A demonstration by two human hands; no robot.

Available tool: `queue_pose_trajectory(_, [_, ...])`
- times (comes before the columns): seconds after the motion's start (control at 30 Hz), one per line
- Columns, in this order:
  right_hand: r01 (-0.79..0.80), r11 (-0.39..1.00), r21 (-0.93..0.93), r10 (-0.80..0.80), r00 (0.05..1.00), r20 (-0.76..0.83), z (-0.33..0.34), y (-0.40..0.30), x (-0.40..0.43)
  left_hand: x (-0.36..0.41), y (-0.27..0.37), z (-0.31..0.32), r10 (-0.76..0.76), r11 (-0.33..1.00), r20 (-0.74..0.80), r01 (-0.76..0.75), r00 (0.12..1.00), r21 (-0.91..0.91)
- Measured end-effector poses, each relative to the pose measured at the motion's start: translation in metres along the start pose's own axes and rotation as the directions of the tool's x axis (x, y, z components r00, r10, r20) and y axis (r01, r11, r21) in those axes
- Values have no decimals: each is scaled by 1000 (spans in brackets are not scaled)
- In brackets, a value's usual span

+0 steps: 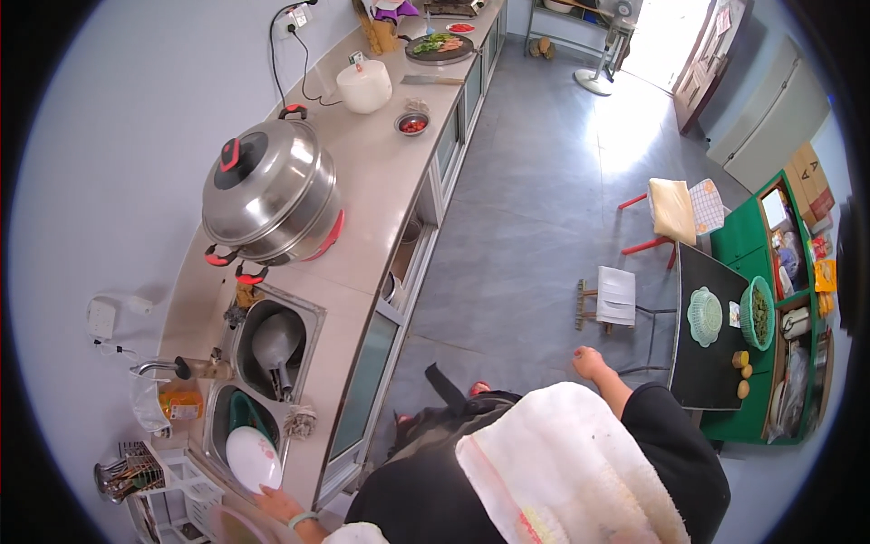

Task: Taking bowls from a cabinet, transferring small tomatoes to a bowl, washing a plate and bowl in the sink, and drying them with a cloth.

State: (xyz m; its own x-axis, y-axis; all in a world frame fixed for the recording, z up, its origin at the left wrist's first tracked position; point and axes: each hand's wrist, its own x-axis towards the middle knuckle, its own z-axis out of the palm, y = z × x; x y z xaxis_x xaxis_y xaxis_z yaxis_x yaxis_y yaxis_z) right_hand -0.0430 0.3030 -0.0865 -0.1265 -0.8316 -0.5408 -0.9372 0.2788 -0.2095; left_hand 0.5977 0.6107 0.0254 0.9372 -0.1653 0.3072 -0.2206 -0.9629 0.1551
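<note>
At the near basin of the steel sink [319,319], my left hand [280,504] has its fingers at the edge of a white plate [253,457] with a pink floral pattern. The plate is tilted over that basin, in front of a dark green dish [243,411]. A grey pan or ladle-like vessel [277,340] lies in the other basin, its handle towards me. On the counter edge beside the sink is a crumpled scrubber or cloth [300,421]. My right hand [590,362] hangs out over the floor, fingers curled, with nothing visible in it.
A large lidded steel steamer pot [272,190] stands beyond the sink. Past it are a white cooker [364,86], a bowl of red pieces [412,124] and a knife [433,79]. A dish rack [177,489] is at left; a black table [707,326] and stool [616,296] stand right.
</note>
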Motion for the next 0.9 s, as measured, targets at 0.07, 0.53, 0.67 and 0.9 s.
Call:
queue_pose_trajectory(0.07, [-39,999,18,39,999,20,-13,24,8,-28,25,12,-129,684,252,270,959,-678])
queue_pose_trajectory(0.53, [-64,988,140,53,995,80,-50,83,68,-102,313,48,276,266,636,579,720,-771])
queue_pose_trajectory(0.67, [-214,960,182,198,975,98,-64,110,98,-115,417,61,358,199,726,712,587,-674])
queue_pose_trajectory(0.9, [-343,804,485,388,922,8,-111,141,156,-135,573,66,465,202,754,773,465,-601])
